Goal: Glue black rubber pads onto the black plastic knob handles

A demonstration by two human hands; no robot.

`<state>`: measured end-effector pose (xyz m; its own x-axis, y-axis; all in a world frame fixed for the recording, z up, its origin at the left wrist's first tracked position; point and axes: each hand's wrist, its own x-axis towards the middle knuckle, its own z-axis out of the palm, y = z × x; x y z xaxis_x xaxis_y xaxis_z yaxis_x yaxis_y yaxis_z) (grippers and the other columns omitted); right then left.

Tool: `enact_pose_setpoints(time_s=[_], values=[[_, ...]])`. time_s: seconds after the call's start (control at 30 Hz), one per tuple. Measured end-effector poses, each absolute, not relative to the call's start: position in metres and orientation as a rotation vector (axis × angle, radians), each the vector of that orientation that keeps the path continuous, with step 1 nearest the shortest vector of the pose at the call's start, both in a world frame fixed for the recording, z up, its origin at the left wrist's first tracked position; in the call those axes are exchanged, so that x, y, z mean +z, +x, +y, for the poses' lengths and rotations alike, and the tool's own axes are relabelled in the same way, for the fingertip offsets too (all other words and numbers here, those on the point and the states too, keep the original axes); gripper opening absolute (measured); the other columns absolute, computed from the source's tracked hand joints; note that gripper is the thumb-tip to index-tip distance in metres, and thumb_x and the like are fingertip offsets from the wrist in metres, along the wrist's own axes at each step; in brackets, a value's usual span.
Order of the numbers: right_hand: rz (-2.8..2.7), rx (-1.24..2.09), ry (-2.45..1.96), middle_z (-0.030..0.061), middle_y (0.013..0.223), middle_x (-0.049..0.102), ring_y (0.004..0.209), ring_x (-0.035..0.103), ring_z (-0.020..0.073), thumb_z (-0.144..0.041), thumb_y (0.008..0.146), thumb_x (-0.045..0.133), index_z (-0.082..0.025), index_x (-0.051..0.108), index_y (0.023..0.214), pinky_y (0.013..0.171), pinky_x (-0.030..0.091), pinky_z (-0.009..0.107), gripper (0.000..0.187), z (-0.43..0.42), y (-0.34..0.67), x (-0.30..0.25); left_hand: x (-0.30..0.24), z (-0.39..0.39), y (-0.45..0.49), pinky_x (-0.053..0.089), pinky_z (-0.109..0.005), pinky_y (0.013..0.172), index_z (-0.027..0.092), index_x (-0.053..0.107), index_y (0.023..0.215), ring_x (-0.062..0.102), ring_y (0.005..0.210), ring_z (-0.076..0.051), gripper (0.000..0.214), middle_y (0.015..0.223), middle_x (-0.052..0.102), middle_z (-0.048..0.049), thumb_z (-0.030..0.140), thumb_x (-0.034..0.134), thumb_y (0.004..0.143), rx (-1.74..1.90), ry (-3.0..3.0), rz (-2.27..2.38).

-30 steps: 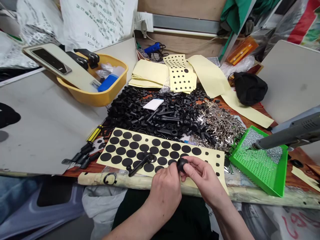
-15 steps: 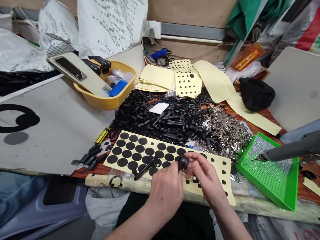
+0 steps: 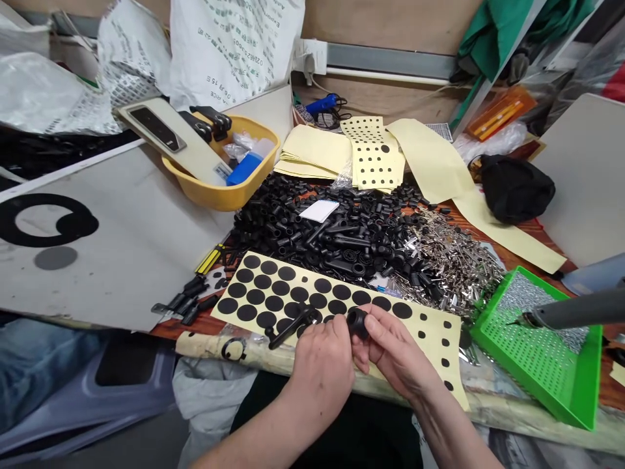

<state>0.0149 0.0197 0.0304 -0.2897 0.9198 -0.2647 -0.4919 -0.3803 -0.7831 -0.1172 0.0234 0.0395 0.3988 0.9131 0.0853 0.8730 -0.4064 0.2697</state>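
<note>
My left hand (image 3: 323,365) is closed in a fist around a black plastic arm (image 3: 288,329), whose narrow end sticks out to the left. On the other side of that fist sits a round black cup-shaped piece (image 3: 358,322), its hollow facing up toward me. My right hand (image 3: 398,352) pinches this piece between thumb and fingers. The left fist hides whether arm and cup are joined. Beneath both hands lies a pale yellow sheet (image 3: 456,374) with large black round pads and smaller dots.
Behind the sheet spreads a heap of black plastic parts (image 3: 336,241), with a pile of metal pieces (image 3: 449,260) to its right. A green perforated tray (image 3: 588,384) stands at right under a grey powered screwdriver (image 3: 581,309). A yellow basin (image 3: 229,195) is at upper left.
The view has shifted, so the bench appears further right. My right fingers have closed in, the thumb now on the round piece, which has turned to show its hollow. My left hand keeps its grip.
</note>
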Motion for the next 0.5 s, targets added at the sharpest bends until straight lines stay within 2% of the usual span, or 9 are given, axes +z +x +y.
enact_pose_setpoints(time_s=[0.23, 0.5], values=[[-0.905, 1.672, -0.894, -0.0033, 0.063, 0.052, 0.058, 0.046, 0.0075, -0.044, 0.088, 0.061, -0.017, 0.052, 0.094, 0.056, 0.039, 0.021, 0.029, 0.011, 0.009, 0.027, 0.048, 0.024, -0.123, 0.055, -0.042, 0.071, 0.013, 0.055, 0.088, 0.066, 0.073, -0.027, 0.022, 0.074, 0.066, -0.0103, 0.002, 0.039, 0.079, 0.132, 2.425, 1.504], [-1.052, 1.59, -0.971, -0.0035, 0.069, 0.053, 0.063, 0.049, 0.0078, -0.045, 0.091, 0.057, -0.018, 0.049, 0.101, 0.062, 0.041, 0.022, 0.029, -0.001, 0.006, 0.032, 0.051, 0.023, -0.136, 0.051, -0.04, 0.073, 0.016, 0.057, 0.088, 0.066, 0.077, -0.027, 0.023, 0.08, 0.069, -0.0091, 0.006, 0.039, 0.078, 0.203, 2.26, 1.408]])
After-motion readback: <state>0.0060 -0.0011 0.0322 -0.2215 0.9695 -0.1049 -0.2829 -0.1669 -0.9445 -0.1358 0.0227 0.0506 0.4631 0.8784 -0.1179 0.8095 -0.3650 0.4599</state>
